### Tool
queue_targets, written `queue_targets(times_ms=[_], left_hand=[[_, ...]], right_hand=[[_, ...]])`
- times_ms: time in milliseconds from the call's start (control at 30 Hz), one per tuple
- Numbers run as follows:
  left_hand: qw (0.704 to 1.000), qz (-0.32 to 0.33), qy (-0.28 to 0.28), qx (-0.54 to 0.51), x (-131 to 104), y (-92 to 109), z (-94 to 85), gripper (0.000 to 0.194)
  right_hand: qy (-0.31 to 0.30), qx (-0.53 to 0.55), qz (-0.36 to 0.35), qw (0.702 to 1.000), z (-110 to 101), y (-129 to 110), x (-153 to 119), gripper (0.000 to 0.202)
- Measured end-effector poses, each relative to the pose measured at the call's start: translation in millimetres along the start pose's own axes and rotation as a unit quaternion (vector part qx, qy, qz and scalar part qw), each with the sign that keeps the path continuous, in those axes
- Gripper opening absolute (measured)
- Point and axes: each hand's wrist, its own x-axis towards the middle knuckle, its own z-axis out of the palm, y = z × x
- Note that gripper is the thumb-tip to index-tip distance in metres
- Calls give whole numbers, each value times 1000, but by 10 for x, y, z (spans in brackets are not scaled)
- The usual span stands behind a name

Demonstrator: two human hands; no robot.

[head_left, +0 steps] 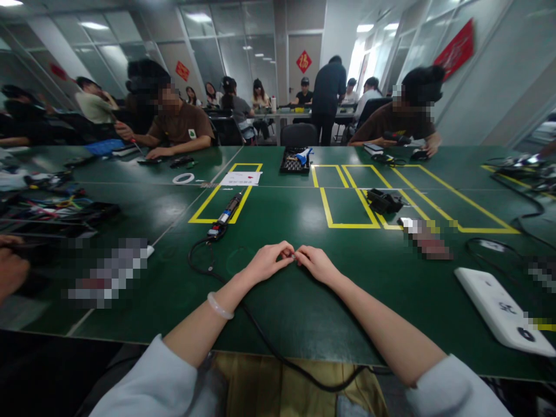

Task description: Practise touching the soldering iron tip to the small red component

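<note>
Low over the green table [286,313], my left hand [270,260] and my right hand [316,263] meet at the fingertips. Both are closed in a pinch around a tiny piece [293,256], too small to name. A pale bangle [219,306] circles my left wrist. Ahead and to the left lies what looks like an electric screwdriver [226,215], dark and slim. Its black cable [264,339] runs under my left forearm and over the table's front edge.
Yellow tape boxes mark the table. A black tray [295,161], a black holder [384,201], a white device [499,310] and a tape roll [183,178] lie around. Wires [65,202] crowd the left. Two people work opposite; another person's hand [13,266] shows at left.
</note>
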Motion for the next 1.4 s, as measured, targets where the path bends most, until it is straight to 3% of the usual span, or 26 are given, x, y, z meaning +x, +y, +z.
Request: queue_targets(times_ms=[67,167,333,400,467,533,633,700,767,900,1100,1400], left_hand=[[1000,1,7,-14,3,-24,-3,21],[999,2,11,-34,-2,-36,-14,23],[1000,-6,-2,-20,-8,-15,-36,28],[999,-20,17,22,2,-47,-94,31],[991,-40,75,104,12,-134,-208,34],[963,-73,156,209,5,-276,-372,38],[887,-170,255,345,-72,-545,-643,54],[840,-246,281,393,-157,-721,-793,65],[822,-307,263,401,-240,-869,-906,68],[834,-360,192,372,-325,-1042,-1051,58],[852,-354,169,347,-330,-1095,-1148,55],[864,-319,176,348,-234,-961,-944,57]], right_hand=[[10,48,0,999,10,4,-14,14],[0,102,-24,995,18,11,-29,18],[8,95,-36,995,10,13,-26,12],[11,89,-33,995,5,11,-25,12],[12,85,-30,996,2,9,-27,12],[10,84,-27,996,1,6,-29,13],[4,87,-24,996,-1,-4,-31,14],[3,89,-22,996,-4,-14,-31,14],[3,90,-21,996,-7,-24,-31,13],[3,92,-21,996,-15,-38,-34,13],[0,91,-21,996,-18,-52,-33,13],[9,107,-7,994,15,-33,-12,18]])
